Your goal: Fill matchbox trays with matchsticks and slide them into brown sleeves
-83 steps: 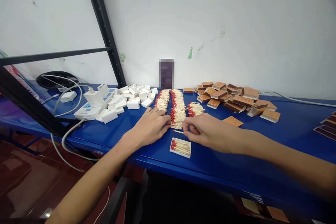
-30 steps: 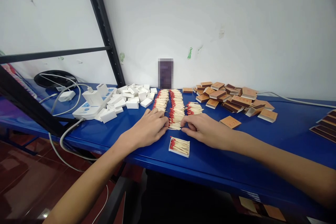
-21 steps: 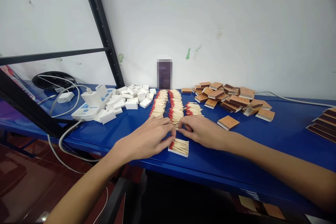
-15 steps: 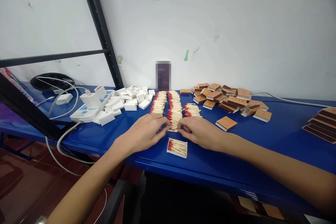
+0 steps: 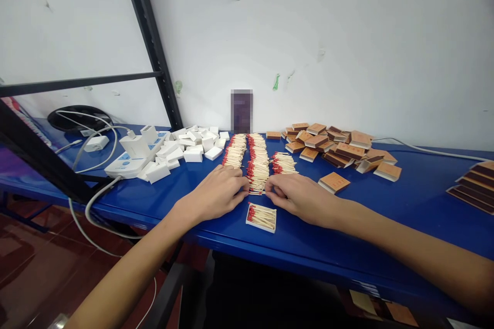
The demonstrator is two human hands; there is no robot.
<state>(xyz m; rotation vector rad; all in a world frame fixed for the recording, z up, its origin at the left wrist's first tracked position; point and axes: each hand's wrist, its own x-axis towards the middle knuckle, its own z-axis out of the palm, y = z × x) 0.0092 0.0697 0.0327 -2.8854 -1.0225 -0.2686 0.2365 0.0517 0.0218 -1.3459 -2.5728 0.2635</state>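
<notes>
Red-headed matches lie in three rows: a long middle row (image 5: 258, 162), a left row (image 5: 234, 150) and a shorter right row (image 5: 283, 163). My left hand (image 5: 219, 191) is at the head side of the middle row's near end, thumb and fingertips drawn together. Across from it, my right hand (image 5: 295, 193) has curled fingers, its tips by the bare stick ends. Whatever either hand pinches is hidden or too small to make out. In front of both hands sits an open white matchbox tray (image 5: 247, 222) filled with matches (image 5: 263, 216).
White trays (image 5: 193, 144) are heaped at the left beside a power strip (image 5: 127, 165) with chargers and cables. Orange matchbox sleeves (image 5: 347, 149) form a pile at the right; one sleeve (image 5: 334, 182) lies apart. More sleeves (image 5: 474, 185) line the right edge. A black frame (image 5: 148, 36) rises at left.
My right hand has shifted slightly right, opening a small gap from the middle row's end. My left hand stays nearly where it was. The whole view has drifted a little.
</notes>
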